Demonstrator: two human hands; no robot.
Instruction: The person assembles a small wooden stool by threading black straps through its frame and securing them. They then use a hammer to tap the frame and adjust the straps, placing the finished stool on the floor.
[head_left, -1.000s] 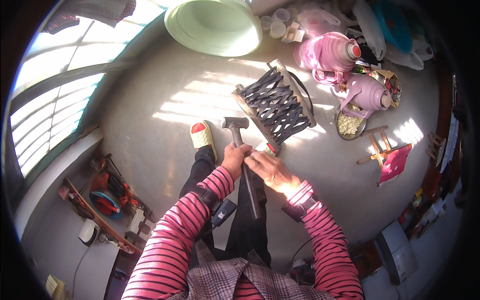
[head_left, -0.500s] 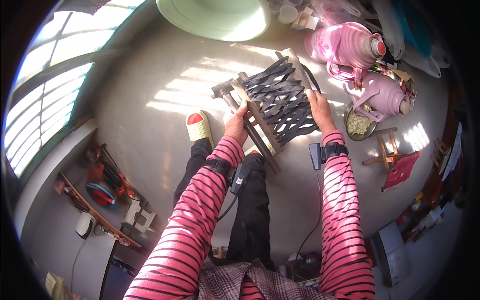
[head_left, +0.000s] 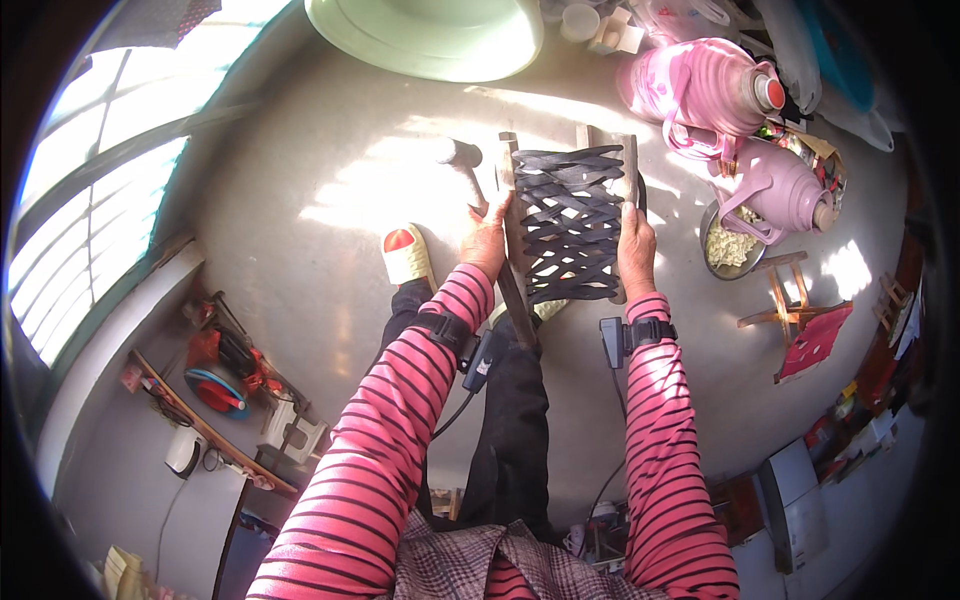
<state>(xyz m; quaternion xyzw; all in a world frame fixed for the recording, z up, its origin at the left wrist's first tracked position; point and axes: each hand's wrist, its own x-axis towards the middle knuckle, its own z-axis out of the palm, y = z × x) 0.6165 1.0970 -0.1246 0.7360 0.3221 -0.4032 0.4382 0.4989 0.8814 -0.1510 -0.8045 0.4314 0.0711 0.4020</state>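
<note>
Before me a small wooden folding stool (head_left: 573,222) hangs between both hands, its seat woven from crossed black straps. My left hand (head_left: 484,242) is closed round the wooden frame on the left side, near a leg that ends in a thick sunlit crosspiece (head_left: 460,153). On the right, my right hand (head_left: 636,250) grips the wooden rail, thumb on top and fingers hidden beneath. The strapped seat faces up toward me. Below the stool one pale yellow slipper (head_left: 406,256) shows fully, and the other is partly covered.
A pale green basin (head_left: 430,45) stands at the far side. To the right are two pink thermos flasks (head_left: 700,90), a metal bowl of pale chopped food (head_left: 728,248) and a small wooden stool with a red seat (head_left: 812,340). A barred window (head_left: 95,190) lies left.
The stool has turned from a slant to nearly square before me, its seat now facing up more. My left hand has shifted slightly, and my right hand has come a little lower.
</note>
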